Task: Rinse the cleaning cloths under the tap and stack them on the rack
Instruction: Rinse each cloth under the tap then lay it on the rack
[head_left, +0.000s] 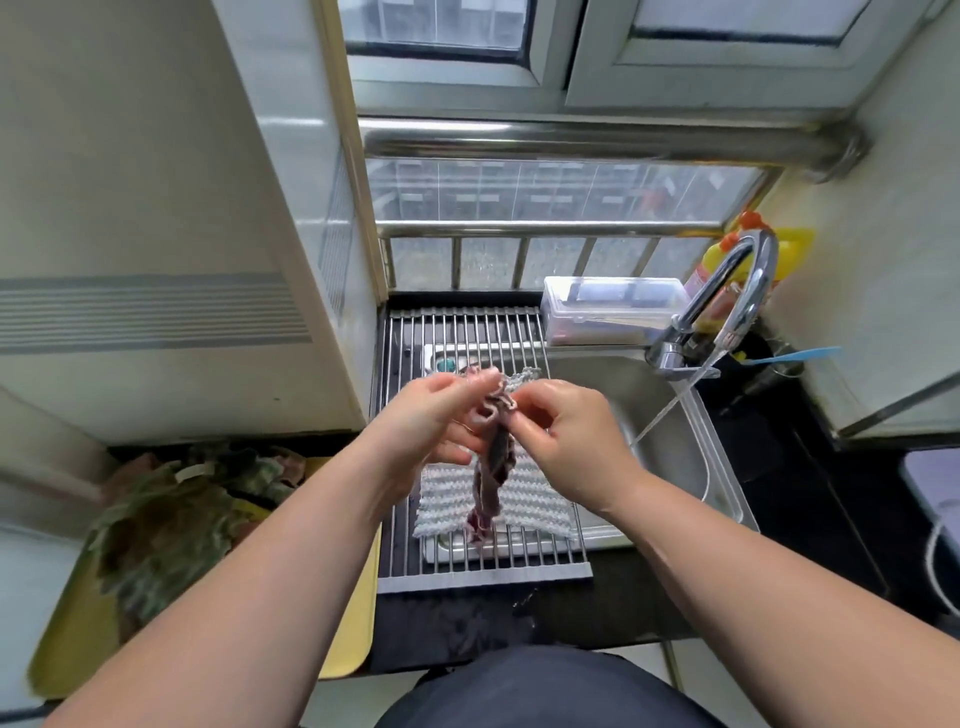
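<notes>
A steel roll-up bar rack (467, 327) lies across the left part of the stainless steel sink (675, 457). A white ribbed cloth (530, 499) lies flat on the rack's near half. Above it, the left hand (441, 415) and right hand (566, 431) pinch a twisted pink-grey cloth (493, 467) between them, and its tail hangs over the white one. A curved chrome tap (737, 280) stands behind the sink's right side. A clear plastic lidded box (613, 312) sits to the tap's left, and yellow bottles (789, 249) stand behind the tap. Left of the rack, a yellow plastic tray (353, 623) holds a heap of crumpled cloths (166, 519).
</notes>
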